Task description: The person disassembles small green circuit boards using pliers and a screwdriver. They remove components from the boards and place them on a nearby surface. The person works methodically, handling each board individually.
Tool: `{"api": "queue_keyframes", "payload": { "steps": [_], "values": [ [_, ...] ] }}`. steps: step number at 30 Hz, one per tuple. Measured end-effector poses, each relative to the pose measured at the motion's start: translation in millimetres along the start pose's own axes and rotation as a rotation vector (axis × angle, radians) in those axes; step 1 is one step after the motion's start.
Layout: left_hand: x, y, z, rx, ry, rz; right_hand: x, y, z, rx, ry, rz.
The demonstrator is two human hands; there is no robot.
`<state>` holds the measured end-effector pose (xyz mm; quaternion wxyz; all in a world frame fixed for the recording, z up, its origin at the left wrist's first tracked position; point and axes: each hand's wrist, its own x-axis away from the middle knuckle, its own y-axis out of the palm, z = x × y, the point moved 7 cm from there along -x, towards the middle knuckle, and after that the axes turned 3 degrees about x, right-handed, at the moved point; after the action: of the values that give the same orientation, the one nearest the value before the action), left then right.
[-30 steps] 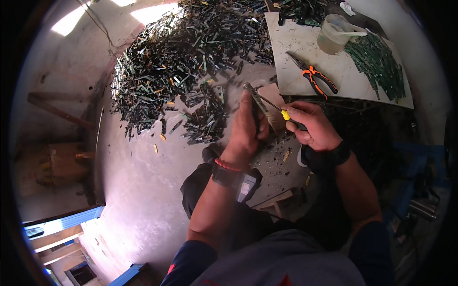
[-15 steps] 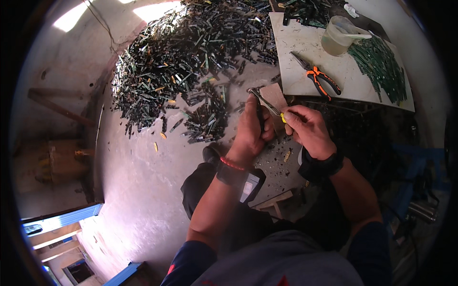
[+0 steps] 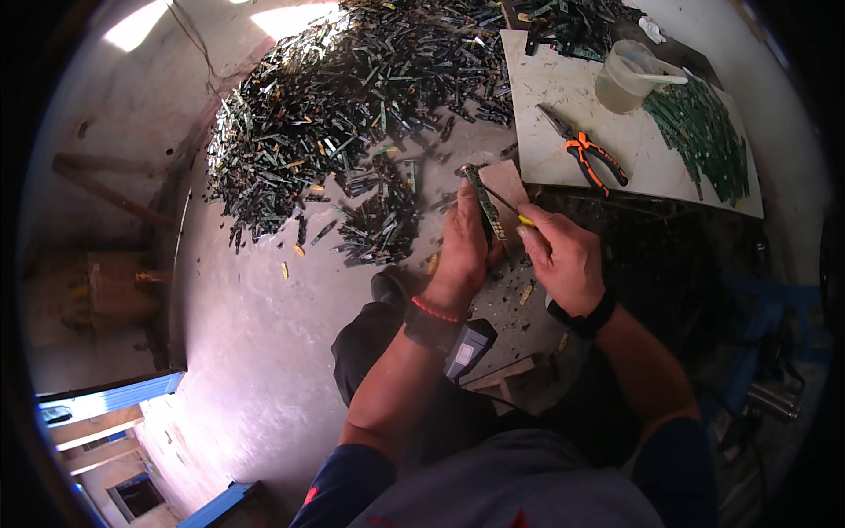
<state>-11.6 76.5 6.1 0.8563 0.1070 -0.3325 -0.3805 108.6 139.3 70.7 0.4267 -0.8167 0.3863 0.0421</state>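
My left hand [image 3: 461, 236] is closed around a narrow green circuit board strip [image 3: 487, 208], with the thumb along its side. The strip slants away from me, its upper end beyond the thumb, and light pads show near its lower end. In my right hand [image 3: 566, 262] is a thin-shafted tool with a yellow handle [image 3: 525, 219], which looks like a screwdriver. Its dark shaft points up and left toward the strip's upper part; whether the tip touches cannot be made out. Behind both hands lies a flat brownish board [image 3: 505, 182].
A large heap of dark circuit board strips [image 3: 326, 132] covers the floor ahead and left. On the white board [image 3: 550, 158] at right lie orange-and-black pliers [image 3: 588, 151], a cloudy plastic jug [image 3: 623, 84] and bundled green strips [image 3: 700, 132]. Small scraps [image 3: 525, 292] litter the floor below my hands.
The circuit board strip has turned so its green face and light pads show. My right hand has moved slightly down, and the tool's shaft now sits apart from the strip's lower part.
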Motion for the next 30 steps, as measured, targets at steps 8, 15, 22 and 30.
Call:
{"api": "queue_keyframes", "payload": {
  "steps": [8,15,22,30],
  "values": [
    [-1.7,-4.6,2.7,-0.081,0.086,-0.011,21.7,42.5,5.7,-1.105,0.798,-0.444],
    [-7.9,-2.9,-3.4,-0.147,0.077,0.044,20.4,43.1,12.9,-1.108,0.795,-0.312],
    [-1.5,11.5,-0.3,-0.036,0.062,0.020,2.0,22.2,24.5,-0.574,0.379,-0.103],
    [-4.0,-2.5,-4.0,-0.094,0.028,0.032,-0.5,6.8,-14.4,0.160,-0.016,-0.078]
  ]
}}
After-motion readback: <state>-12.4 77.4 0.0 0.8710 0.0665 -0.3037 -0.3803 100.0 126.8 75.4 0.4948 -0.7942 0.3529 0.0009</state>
